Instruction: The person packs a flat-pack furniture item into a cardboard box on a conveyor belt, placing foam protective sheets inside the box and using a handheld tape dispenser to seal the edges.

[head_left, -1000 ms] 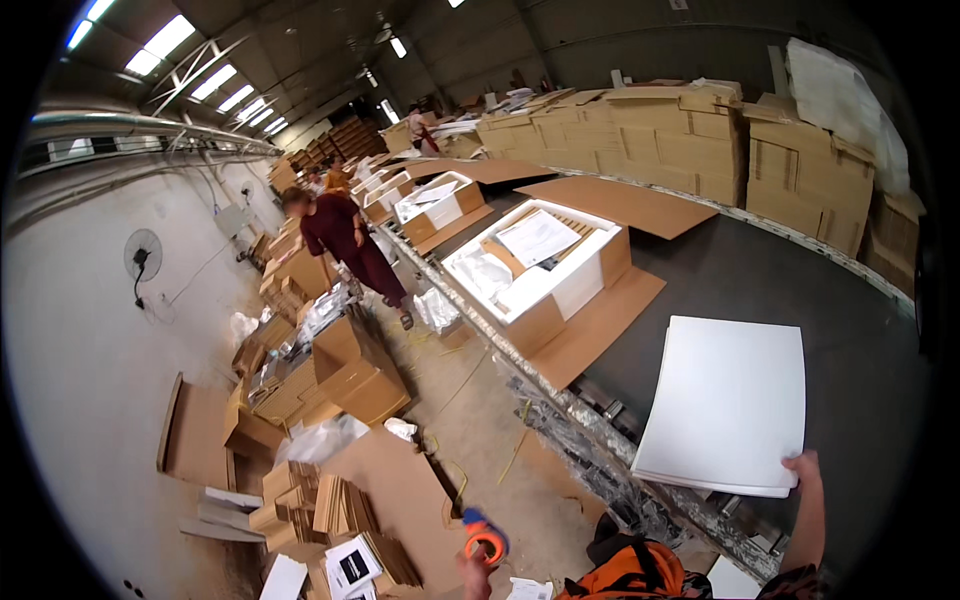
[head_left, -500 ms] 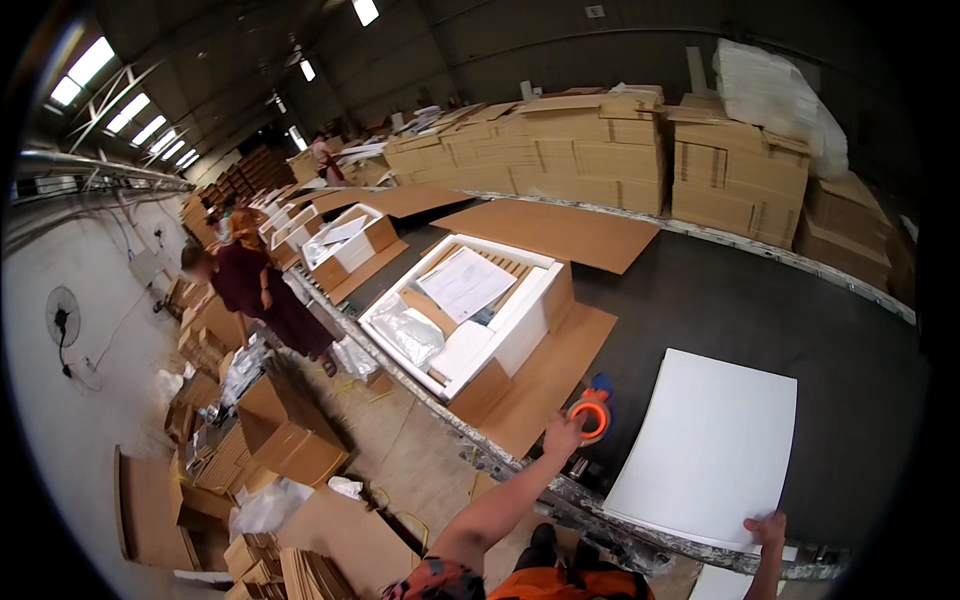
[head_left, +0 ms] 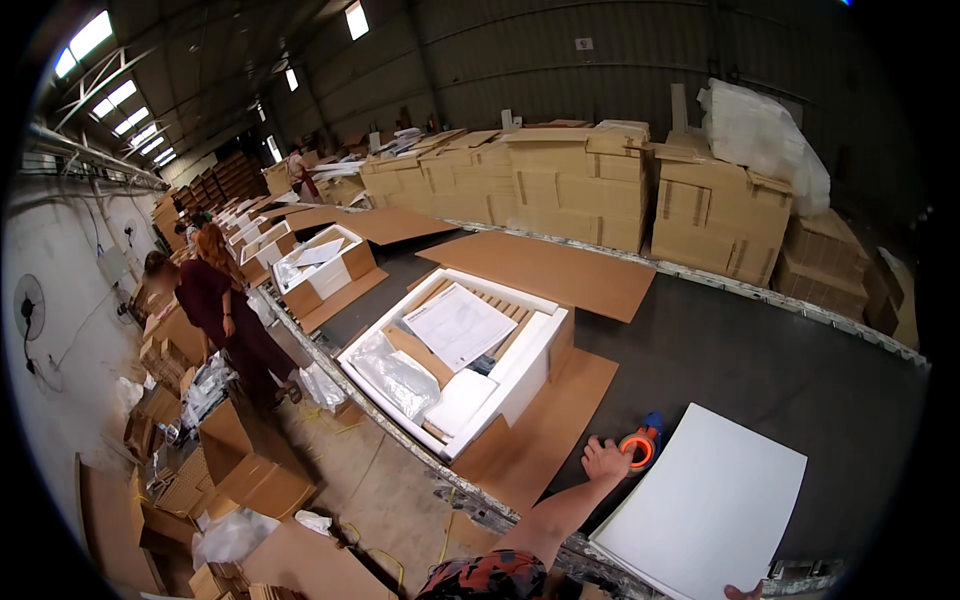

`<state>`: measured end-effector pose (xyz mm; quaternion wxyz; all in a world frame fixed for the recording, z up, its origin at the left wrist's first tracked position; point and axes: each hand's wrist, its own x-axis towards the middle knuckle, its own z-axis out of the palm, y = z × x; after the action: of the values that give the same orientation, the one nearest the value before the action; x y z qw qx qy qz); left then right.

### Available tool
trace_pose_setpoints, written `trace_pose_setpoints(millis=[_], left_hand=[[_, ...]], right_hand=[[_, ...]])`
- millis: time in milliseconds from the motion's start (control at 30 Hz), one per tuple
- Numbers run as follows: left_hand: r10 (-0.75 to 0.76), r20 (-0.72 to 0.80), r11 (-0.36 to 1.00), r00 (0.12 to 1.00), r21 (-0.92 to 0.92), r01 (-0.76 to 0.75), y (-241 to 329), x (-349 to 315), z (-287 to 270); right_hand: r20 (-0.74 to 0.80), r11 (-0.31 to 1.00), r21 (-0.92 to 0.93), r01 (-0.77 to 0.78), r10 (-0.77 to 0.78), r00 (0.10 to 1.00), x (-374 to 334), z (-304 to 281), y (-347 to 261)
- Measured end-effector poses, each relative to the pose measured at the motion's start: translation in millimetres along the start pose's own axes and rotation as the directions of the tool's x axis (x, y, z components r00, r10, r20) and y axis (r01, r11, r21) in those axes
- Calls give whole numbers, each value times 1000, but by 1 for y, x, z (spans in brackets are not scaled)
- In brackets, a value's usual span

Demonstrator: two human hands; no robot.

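Note:
My left hand [head_left: 606, 460] is over the dark table surface with its fingers spread. Its fingertips touch the near side of a tape dispenser [head_left: 638, 470] that has an orange ring and a blue end. Right beside the dispenser lies a stack of large white sheets [head_left: 705, 500], slightly fanned at the near left edge. At the bottom edge of the view only part of my right hand [head_left: 742, 592] shows, its digits pinching the near edge of the sheets. Left of my left hand, an opened carton holds a white foam box [head_left: 520, 385] with wooden slats, a plastic bag and a printed paper [head_left: 460, 325].
More opened cartons [head_left: 320, 270] line the conveyor-like table to the far left. A person [head_left: 225, 310] in dark clothes stands beside it. Stacked brown cartons [head_left: 580, 190] rise behind the far rail. Loose cardboard [head_left: 260, 450] and plastic litter the floor at left.
The view has shifted. The tape dispenser has moved right, closer to the white sheets, and my left hand's fingers have loosened from it. My right hand has mostly left the view.

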<state>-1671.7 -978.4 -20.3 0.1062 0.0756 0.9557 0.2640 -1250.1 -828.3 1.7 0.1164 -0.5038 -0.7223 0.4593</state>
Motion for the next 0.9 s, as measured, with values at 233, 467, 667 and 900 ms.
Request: trace_pose_setpoints(millis=[233,467,667,900], left_hand=[[602,-73,706,795,-418,-572,34,-83,-58],[519,437,508,735,-849,146,-44,-126,-185],[403,323,129,857,-947,295,-125,-139,-232],[40,229,152,973,-963,221,-211,-176,-251]], right_hand=[[-65,990,139,-13,22,998,-44,-32,-51],[117,953,295,67,-105,988,-45,-9,-100],[241,858,493,147,-297,924,-31,16,-138],[334,746,640,182,-484,809,-24,75,-215]])
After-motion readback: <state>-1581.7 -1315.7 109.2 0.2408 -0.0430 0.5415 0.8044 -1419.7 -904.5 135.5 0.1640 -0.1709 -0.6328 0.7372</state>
